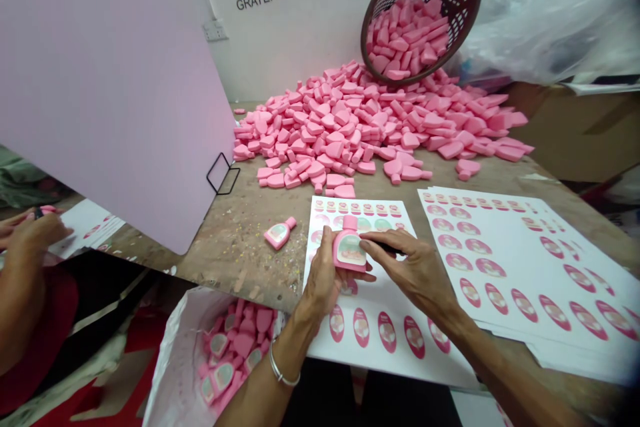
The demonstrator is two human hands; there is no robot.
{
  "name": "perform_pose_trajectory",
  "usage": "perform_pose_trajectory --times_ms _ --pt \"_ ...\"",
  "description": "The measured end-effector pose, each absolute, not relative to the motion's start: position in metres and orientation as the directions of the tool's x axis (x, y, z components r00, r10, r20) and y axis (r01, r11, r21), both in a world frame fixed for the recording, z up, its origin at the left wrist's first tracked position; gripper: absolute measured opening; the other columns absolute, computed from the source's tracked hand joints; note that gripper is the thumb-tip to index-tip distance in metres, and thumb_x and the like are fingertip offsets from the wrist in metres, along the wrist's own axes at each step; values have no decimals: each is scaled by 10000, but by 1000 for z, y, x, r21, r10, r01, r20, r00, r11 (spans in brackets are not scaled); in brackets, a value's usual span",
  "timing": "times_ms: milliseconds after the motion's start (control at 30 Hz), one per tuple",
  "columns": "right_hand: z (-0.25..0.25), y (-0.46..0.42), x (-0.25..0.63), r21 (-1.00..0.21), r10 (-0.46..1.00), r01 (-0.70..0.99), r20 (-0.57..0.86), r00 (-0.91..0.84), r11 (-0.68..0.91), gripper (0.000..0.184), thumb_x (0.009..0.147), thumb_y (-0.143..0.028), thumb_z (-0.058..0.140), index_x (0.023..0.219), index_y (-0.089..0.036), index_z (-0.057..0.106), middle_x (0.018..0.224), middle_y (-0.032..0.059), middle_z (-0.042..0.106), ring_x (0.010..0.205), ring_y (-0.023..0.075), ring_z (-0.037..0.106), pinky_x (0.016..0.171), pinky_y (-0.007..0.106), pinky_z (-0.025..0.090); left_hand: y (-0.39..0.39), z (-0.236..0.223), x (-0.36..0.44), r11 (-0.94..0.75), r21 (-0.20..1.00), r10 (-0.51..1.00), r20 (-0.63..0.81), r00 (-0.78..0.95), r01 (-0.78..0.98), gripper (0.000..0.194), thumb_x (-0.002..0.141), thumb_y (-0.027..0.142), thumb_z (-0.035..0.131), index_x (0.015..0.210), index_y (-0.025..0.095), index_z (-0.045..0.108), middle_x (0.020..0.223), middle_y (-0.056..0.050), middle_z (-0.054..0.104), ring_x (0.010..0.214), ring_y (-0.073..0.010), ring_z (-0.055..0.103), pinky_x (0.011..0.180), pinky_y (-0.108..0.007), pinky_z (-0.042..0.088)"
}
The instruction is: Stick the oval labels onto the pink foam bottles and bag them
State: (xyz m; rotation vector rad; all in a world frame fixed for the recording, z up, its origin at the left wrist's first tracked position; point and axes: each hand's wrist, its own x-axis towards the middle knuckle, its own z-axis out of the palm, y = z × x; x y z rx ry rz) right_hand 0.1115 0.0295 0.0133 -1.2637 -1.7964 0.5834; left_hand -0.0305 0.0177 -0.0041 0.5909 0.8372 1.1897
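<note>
Pinching a pink foam bottle-shaped piece upright, long axis toward the far worktop edge, left hand fingers curled round it; right hand fingers, closed on a slim dark tool, just beside its right side, above a white sheet of pink oval labels.

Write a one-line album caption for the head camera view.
Left hand holds a pink bottle-shaped piece bearing an oval label, right hand touching it, above a white sheet of oval pink stickers.
</note>
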Motion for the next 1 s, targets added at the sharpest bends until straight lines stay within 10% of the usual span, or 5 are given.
perform_pose_trajectory --times_ms 367,633,867,1000 --pt "14 30 110 -654 874 603 454 -170 457 170 871 -351 581 912 -257 716 849 27 725 753 199 613 759 371 460 18 -2 -32 256 802 967 -201 160 -540 533 863 601 461 1015 115 619 871 -98 681 788 -219 677 659 -332 578" --pt "4 36 124 -246 816 888 539 -208 389 321 926 -371 484 1147 -221 661 816 99 690 828 260 595 807 439 362 14 0 -38 195 860 973 -107 206 -472 355 771 334 686 1042 145 557 947 -61 623 765 -152 623 712 -349 586" --pt "-6 49 114 -787 948 530 289 -133 315 631 765 -537 655 1300 -239 501 1197 104 634 1001 251 645 814 370 520 2 4 -40 274 853 943 -150 296 -444 367 740 261 714 1055 159 555 838 -30 618 751 -145 608 701 -335 583" --pt "-18 98 118 -743 954 603 274 -124 292 505 775 -493 650 1180 -199 584 1111 104 679 970 243 663 794 358 539 0 -5 -73 258 934 964 -231 131 -249 344 776 416 659 994 157 598 884 -76 667 668 -163 625 623 -307 547"
